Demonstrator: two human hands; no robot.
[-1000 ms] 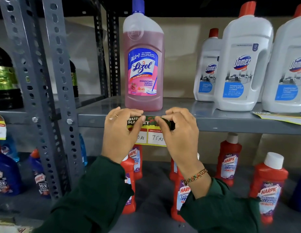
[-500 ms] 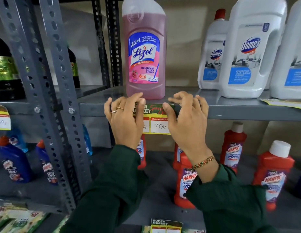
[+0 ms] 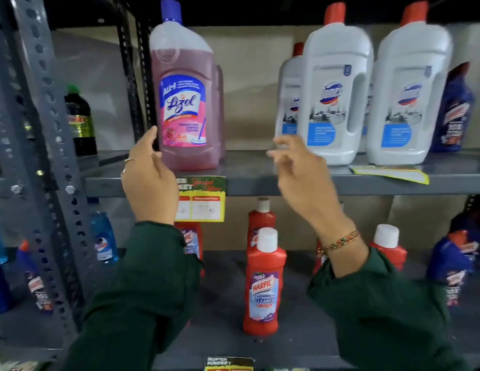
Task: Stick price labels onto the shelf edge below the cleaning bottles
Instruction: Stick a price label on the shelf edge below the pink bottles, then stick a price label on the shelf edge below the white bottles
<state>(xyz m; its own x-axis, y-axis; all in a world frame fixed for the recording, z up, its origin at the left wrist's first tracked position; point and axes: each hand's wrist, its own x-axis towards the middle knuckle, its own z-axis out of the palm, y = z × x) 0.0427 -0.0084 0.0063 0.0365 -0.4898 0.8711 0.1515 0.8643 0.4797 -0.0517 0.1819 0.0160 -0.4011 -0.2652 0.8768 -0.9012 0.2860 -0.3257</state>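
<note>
A grey metal shelf (image 3: 300,183) carries a pink Lizol bottle (image 3: 184,103) at its left and white Domex bottles (image 3: 338,95) further right, with a yellow-edged sheet (image 3: 391,174) lying flat beside them. A price label (image 3: 202,199) hangs from its front edge. The lower shelf (image 3: 295,311) holds red Harpic bottles (image 3: 263,282).

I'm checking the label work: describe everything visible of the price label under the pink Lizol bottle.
The price label is a paper tag with a dark green top band and a yellow lower part holding red-topped white price boxes; the writing is too blurred to read. It hangs flat from the grey shelf edge, its lower part below the lip. The left hand covers its left side; the right hand is clear of it.
</note>
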